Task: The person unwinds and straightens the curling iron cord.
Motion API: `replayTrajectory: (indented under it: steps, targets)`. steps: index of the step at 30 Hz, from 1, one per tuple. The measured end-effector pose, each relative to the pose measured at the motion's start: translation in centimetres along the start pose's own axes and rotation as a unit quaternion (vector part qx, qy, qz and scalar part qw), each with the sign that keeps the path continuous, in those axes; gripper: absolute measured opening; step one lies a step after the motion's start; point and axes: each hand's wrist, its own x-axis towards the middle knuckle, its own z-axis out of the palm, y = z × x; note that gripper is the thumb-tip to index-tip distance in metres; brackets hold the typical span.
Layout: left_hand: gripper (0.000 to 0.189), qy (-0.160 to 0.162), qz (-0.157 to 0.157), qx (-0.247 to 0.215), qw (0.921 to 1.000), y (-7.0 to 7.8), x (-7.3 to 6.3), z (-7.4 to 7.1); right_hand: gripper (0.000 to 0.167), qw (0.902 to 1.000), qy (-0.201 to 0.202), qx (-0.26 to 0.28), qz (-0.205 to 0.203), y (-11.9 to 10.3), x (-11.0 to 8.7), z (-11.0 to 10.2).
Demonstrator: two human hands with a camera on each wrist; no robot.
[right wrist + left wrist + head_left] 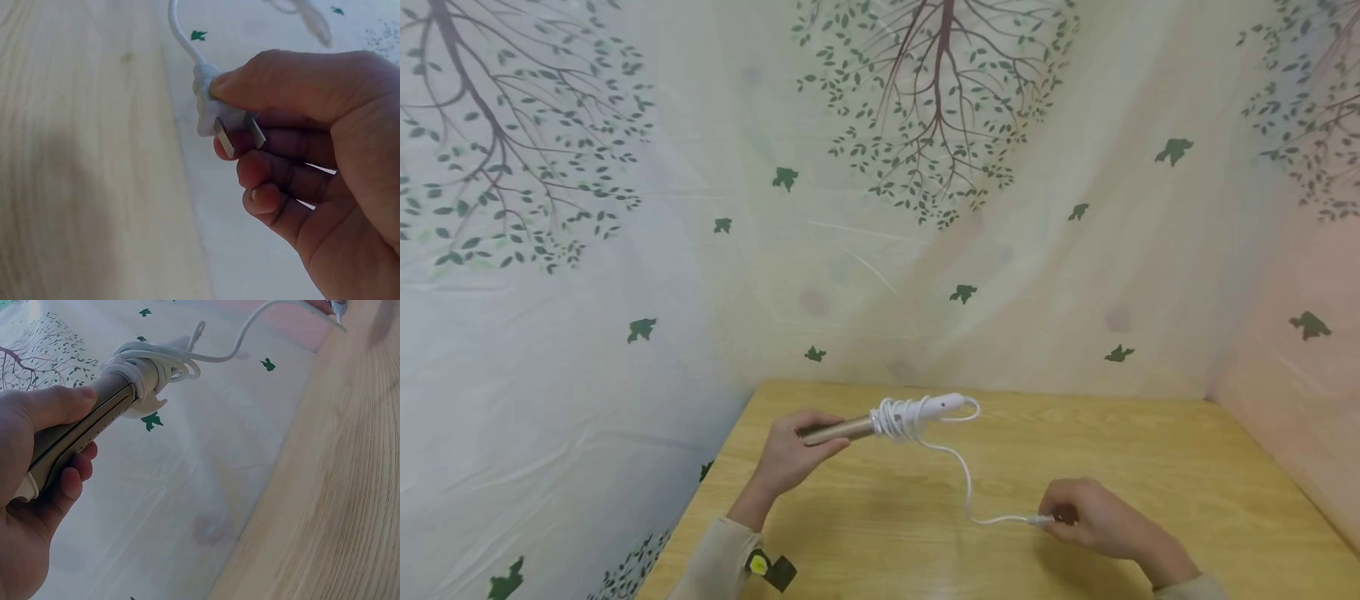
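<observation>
My left hand (790, 454) grips a curling iron (838, 432) by its gold-brown barrel, thumb along one side and fingers curled round the other. The iron is held above the table, tilted slightly, with its white handle (943, 406) pointing right. Several loops of white cord (159, 359) are wound about the handle's near part, and a free stretch hangs down to the right. At that end, my right hand (1101, 518) pinches the white plug (209, 94) between thumb and index finger. Two flat metal prongs (224, 137) show in the right wrist view, touching no socket.
A wood-grain table (880, 517) lies beneath both hands. Pale cloth (880, 317) printed with trees and green leaves hangs behind it and at both sides. A black and yellow item (769, 568) sits by the left sleeve's cuff.
</observation>
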Motion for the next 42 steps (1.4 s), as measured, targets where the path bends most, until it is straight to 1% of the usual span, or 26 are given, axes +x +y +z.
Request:
replayTrajectory:
  steps: [6, 10, 13, 15, 18, 21, 24, 26, 28, 31, 34, 38, 40, 42]
  targets:
    - [0.025, 0.016, -0.009, 0.003, 0.9998, -0.3, 0.0, -0.4, 0.014, 0.9987, 0.001, 0.001, -0.051, -1.9, 0.6, -0.8]
    - [0.025, 0.015, -0.007, 0.002, 0.9999, -0.4, 0.0, -0.5, 0.020, 0.9955, 0.006, 0.000, -0.095, -3.2, 1.0, -1.2]
    - [0.025, 0.016, -0.008, 0.004, 0.9998, -0.5, 0.0, -0.5, 0.026, 0.9919, 0.013, 0.017, -0.126, -4.1, 1.4, -1.6]
    - [0.025, 0.016, -0.012, 0.007, 0.9998, -0.6, 0.1, -0.5, 0.031, 0.9885, 0.025, 0.033, -0.146, -5.1, 1.6, -1.9]
    - [0.025, 0.012, -0.019, 0.007, 0.9997, -0.9, 0.0, -0.5, 0.039, 0.9813, 0.055, 0.048, -0.178, -5.9, 1.8, -2.3]
    - [0.025, 0.008, -0.028, 0.005, 0.9996, -1.1, -0.2, -0.5, 0.044, 0.9755, 0.090, 0.043, -0.196, -6.6, 2.1, -2.8]
    - [0.026, 0.006, -0.037, 0.008, 0.9993, -1.1, -0.5, -0.4, 0.046, 0.9695, 0.120, 0.040, -0.210, -6.8, 2.4, -3.3]
    - [0.025, 0.005, -0.041, 0.010, 0.9991, -1.0, -0.5, -0.4, 0.044, 0.9639, 0.132, 0.057, -0.224, -7.0, 2.6, -3.7]
    - [0.025, 0.001, -0.043, 0.011, 0.9990, -0.9, -0.6, -0.3, 0.042, 0.9560, 0.141, 0.089, -0.242, -7.0, 3.0, -4.1]
    - [0.025, -0.008, -0.043, 0.011, 0.9990, -0.8, -0.6, -0.4, 0.036, 0.9411, 0.161, 0.137, -0.264, -6.5, 3.4, -4.5]
    - [0.024, -0.016, -0.047, 0.009, 0.9987, -0.8, -0.7, -0.3, 0.029, 0.9293, 0.208, 0.156, -0.262, -5.9, 3.6, -4.8]
    - [0.025, -0.018, -0.060, 0.006, 0.9980, -1.0, -0.8, -0.2, 0.026, 0.9130, 0.293, 0.169, -0.228, -4.8, 3.5, -5.2]
    - [0.025, -0.019, -0.069, 0.004, 0.9975, -1.2, -0.8, -0.1, 0.026, 0.9075, 0.325, 0.167, -0.206, -4.2, 3.4, -5.3]
    - [0.025, -0.021, -0.076, 0.004, 0.9969, -1.4, -0.8, 0.0, 0.027, 0.9051, 0.350, 0.158, -0.183, -3.9, 3.3, -5.5]
